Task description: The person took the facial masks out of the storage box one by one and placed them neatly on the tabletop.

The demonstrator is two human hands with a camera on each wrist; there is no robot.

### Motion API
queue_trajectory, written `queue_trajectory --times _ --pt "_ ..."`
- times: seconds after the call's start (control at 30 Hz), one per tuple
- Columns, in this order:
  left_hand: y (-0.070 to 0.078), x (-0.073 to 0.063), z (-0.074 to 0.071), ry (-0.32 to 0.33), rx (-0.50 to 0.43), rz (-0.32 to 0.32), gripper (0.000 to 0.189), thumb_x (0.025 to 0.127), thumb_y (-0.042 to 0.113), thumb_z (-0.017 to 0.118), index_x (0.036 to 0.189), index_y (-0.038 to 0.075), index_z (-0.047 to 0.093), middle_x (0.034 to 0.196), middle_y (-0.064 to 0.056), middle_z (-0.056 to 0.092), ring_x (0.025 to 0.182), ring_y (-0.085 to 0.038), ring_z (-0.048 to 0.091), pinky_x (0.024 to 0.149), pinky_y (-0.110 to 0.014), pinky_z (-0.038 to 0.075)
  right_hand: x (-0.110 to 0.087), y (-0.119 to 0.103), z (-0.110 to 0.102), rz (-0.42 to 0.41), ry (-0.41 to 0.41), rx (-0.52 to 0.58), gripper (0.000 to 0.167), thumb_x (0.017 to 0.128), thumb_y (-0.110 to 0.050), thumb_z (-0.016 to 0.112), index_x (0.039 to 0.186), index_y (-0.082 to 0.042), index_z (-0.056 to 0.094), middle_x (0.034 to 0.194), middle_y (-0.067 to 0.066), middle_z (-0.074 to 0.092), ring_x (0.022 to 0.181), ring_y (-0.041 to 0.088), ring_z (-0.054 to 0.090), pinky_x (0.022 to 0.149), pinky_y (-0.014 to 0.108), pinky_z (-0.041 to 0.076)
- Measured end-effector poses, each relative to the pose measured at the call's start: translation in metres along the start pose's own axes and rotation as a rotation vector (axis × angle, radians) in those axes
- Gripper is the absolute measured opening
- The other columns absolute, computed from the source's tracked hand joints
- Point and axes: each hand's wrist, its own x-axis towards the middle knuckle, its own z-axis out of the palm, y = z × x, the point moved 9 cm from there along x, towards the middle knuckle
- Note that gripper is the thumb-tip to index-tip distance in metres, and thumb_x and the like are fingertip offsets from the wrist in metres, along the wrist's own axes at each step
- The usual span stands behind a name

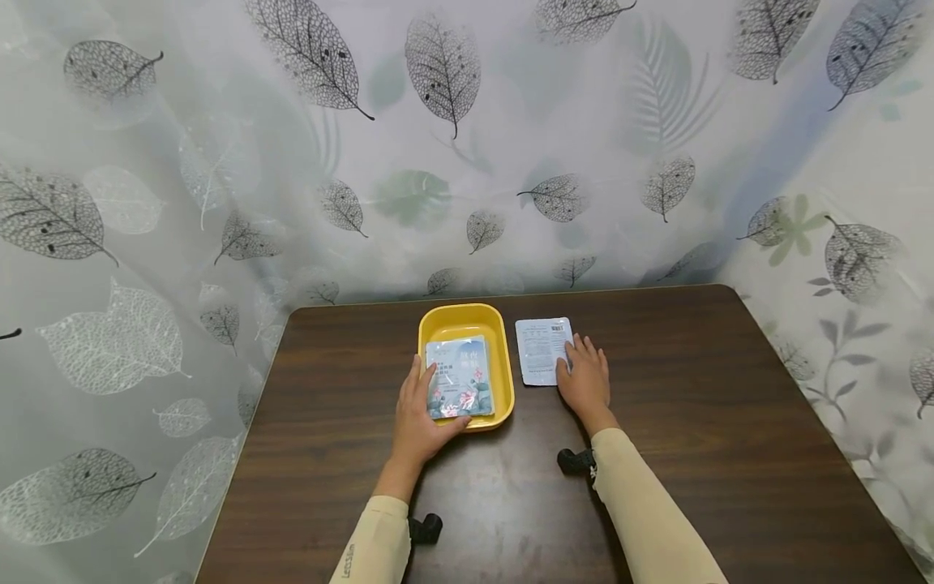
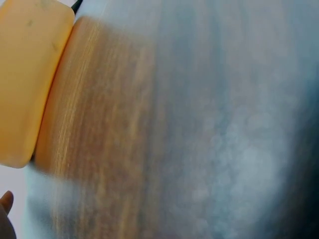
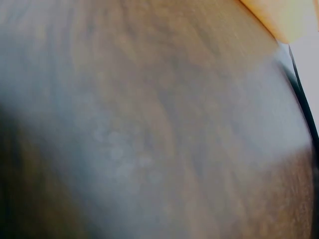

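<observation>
White printed sachet (image 1: 538,357) lies flat on the worktop (image 1: 328,397), just right of the yellow tray (image 1: 507,369), text side up; it looks like thin film, so I'd expect light, bendy, slick on the faces, creasing before it tears; best hold is probably a side edge or corner, slid until it lifts, as flat film gives little to pinch. Long axis runs away from the person, far end leaning slightly left; barcode sits at the far right corner.

Right hand (image 1: 586,381): fingers extended, slightly spread, on the sachet's right edge; no pinch visible, can't tell how hard they press.

Floral sachet (image 1: 461,377) lies face up in the tray, nearer its close end; probably similar film, light and floppy, easiest by the far edge, where no hand covers it; long axis near to far, top tipped a little left, pink flowers at the near end, large characters at the far right.

Left hand (image 1: 422,422): fingers and thumb set wide, thumb along the tray's near end, index at the sachet's left edge; can't tell if it bears on tray, sachet or both.

Tray looks like stiff smooth plastic, long axis also near to far; rim is the natural hold; leaf-print curtain (image 1: 511,154) behind.
</observation>
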Motion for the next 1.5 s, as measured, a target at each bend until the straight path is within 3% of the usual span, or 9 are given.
queue_trajectory --times 0.33,0.6,0.7,0.9,1.03,1.2,1.37,1.5 --pt "0.001 0.001 -0.001 -0.008 -0.012 -0.007 0.105 0.067 0.056 0.084 0.153 0.011 0.045 0.171 -0.011 0.021 0.147 -0.045 0.036 0.113 -0.067 0.034 -0.002 0.001 -0.001 0.021 0.015 0.035 0.059 0.103 -0.033 0.047 0.150 0.002 0.047 0.164 0.021 0.034 0.156 0.038 0.024 0.127 0.056 0.009" --pt "0.003 0.002 -0.003 0.001 0.003 0.011 0.104 0.067 0.059 0.083 0.153 0.013 0.045 0.171 -0.011 0.022 0.146 -0.045 0.038 0.110 -0.067 0.036 -0.005 0.001 -0.008 0.035 0.053 0.109 0.062 0.102 -0.031 0.048 0.154 0.002 0.040 0.164 0.022 0.035 0.155 0.039 0.026 0.127 0.055 0.009" --pt "0.004 0.003 -0.003 0.002 0.003 0.009 0.104 0.067 0.058 0.083 0.153 0.013 0.045 0.171 -0.011 0.022 0.146 -0.044 0.038 0.111 -0.067 0.036 -0.005 0.003 -0.012 0.059 0.064 0.198 0.062 0.103 -0.030 0.049 0.156 0.000 0.037 0.165 0.020 0.033 0.156 0.039 0.025 0.127 0.056 0.011" --pt "0.001 -0.001 -0.002 -0.001 0.000 -0.007 0.105 0.066 0.057 0.085 0.153 0.013 0.045 0.171 -0.010 0.021 0.145 -0.043 0.039 0.111 -0.067 0.036 -0.011 0.004 -0.024 0.154 0.123 0.515 0.061 0.106 -0.030 0.048 0.161 -0.010 0.031 0.170 0.009 0.025 0.158 0.032 0.020 0.126 0.056 0.017" --pt "0.000 -0.001 -0.002 0.004 0.003 -0.010 0.105 0.066 0.058 0.086 0.153 0.015 0.045 0.172 -0.008 0.021 0.146 -0.042 0.039 0.111 -0.066 0.036 -0.008 -0.017 -0.044 0.144 0.192 0.662 0.059 0.107 -0.033 0.048 0.161 -0.015 0.032 0.169 0.006 0.030 0.158 0.026 0.025 0.127 0.051 0.021" --pt "0.001 -0.001 -0.002 0.008 0.006 -0.004 0.105 0.067 0.058 0.085 0.153 0.014 0.045 0.171 -0.010 0.022 0.145 -0.042 0.040 0.111 -0.066 0.037 -0.003 -0.062 -0.069 0.066 0.239 0.810 0.056 0.107 -0.027 0.049 0.159 -0.012 0.035 0.165 0.008 0.036 0.155 0.024 0.031 0.126 0.043 0.026" --pt "0.003 -0.001 -0.002 0.007 0.004 0.000 0.104 0.067 0.059 0.084 0.152 0.013 0.046 0.171 -0.012 0.023 0.144 -0.044 0.040 0.109 -0.067 0.038 -0.006 -0.108 -0.077 -0.014 0.203 0.933 0.056 0.107 -0.025 0.048 0.159 -0.010 0.034 0.165 0.011 0.036 0.154 0.025 0.033 0.125 0.045 0.028" --pt "0.003 -0.001 -0.002 0.004 0.001 -0.011 0.104 0.067 0.057 0.086 0.153 0.015 0.046 0.171 -0.011 0.022 0.144 -0.043 0.040 0.110 -0.066 0.038 -0.012 -0.141 -0.066 -0.046 0.135 0.967 0.054 0.108 -0.027 0.046 0.159 -0.012 0.033 0.165 0.009 0.036 0.154 0.025 0.034 0.124 0.047 0.030"
